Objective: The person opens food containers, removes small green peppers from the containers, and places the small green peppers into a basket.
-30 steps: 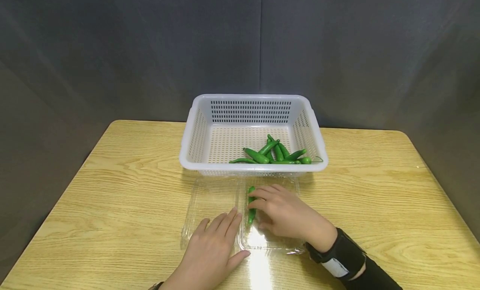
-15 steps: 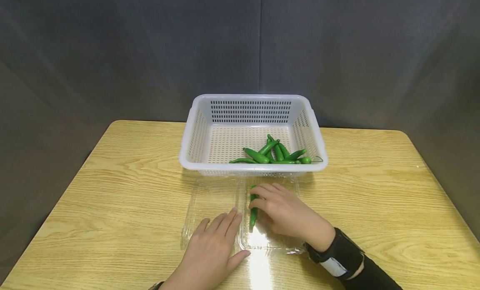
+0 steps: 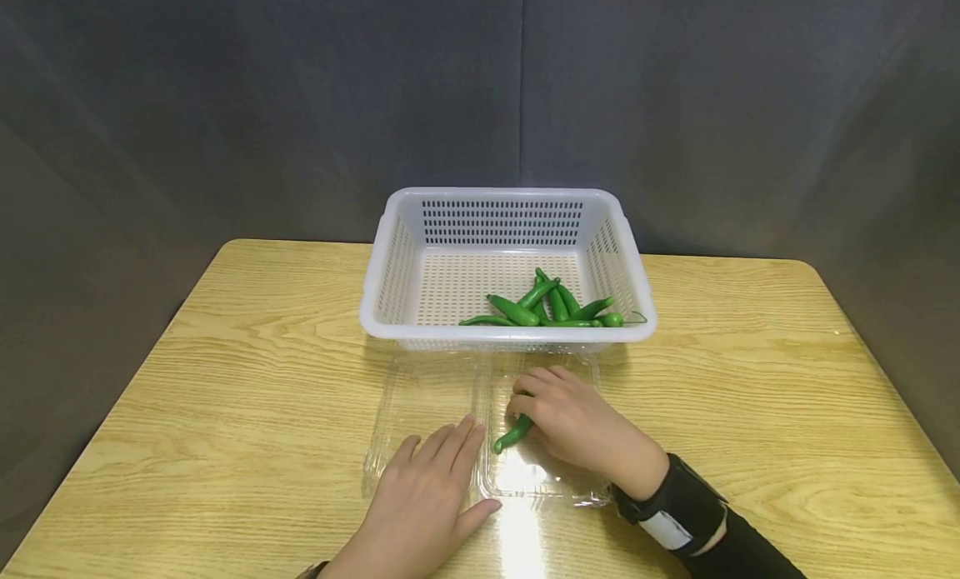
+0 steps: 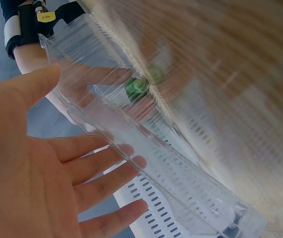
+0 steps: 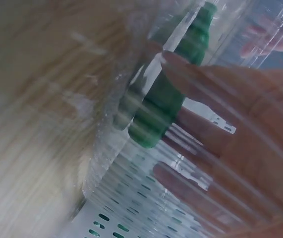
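A clear plastic clamshell container (image 3: 427,383) lies unfolded on the table, lid half and tray half side by side. Over its right half, my right hand (image 3: 573,421) pinches a green chili pepper (image 3: 513,434) between thumb and fingers; one end of the pepper points toward me and to the left. Through the clear wall in the right wrist view, the same pepper (image 5: 161,106) shows with the fingertips around it. My left hand (image 3: 423,500) rests with fingers extended over the left half, fingertips close to the fold. In the left wrist view those fingers (image 4: 104,181) touch the container's edge.
Behind the container stands a white perforated plastic basket (image 3: 510,335). Several green chili peppers (image 3: 513,311) are heaped at its front right. The wooden table (image 3: 247,379) extends to both sides, with a dark grey partition (image 3: 300,112) along the back.
The green chili pepper, earlier lying lengthwise near the fold, has shifted right and turned to a slant within my right hand's grasp. The left hand stays where it was.
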The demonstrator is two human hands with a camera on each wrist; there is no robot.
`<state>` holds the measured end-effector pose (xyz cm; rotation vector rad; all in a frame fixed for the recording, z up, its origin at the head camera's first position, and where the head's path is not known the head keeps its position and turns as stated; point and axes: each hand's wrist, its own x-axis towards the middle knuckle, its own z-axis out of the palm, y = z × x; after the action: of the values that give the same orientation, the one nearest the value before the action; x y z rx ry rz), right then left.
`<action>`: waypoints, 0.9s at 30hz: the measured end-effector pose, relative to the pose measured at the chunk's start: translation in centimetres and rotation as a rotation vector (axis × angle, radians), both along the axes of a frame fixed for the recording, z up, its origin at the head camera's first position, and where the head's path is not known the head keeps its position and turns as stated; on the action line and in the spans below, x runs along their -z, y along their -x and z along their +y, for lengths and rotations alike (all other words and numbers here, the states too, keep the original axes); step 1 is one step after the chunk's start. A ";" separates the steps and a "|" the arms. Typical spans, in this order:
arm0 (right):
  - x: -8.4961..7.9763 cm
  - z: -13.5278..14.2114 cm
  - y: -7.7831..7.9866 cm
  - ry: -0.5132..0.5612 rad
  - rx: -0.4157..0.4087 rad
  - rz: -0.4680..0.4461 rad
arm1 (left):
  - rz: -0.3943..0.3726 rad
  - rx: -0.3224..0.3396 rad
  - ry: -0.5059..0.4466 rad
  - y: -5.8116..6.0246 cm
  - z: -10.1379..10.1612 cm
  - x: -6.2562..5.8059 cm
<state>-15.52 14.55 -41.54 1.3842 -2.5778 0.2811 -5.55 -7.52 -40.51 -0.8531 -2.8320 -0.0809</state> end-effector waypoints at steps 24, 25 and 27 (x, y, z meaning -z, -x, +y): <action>-1.0 0.1 -0.2 -0.029 0.027 0.008 | -0.001 -0.009 0.016 0.0 0.0 0.0; -1.1 0.1 -0.2 -0.030 0.028 0.010 | 0.002 -0.010 0.018 0.0 0.1 0.0; -1.3 0.2 -0.3 -0.028 0.030 0.013 | 0.007 -0.011 0.020 0.0 0.1 0.0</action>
<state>-15.24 14.72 -40.27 1.3515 -2.5989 0.2309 -5.55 -7.46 -40.53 -0.8402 -2.8357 -0.0485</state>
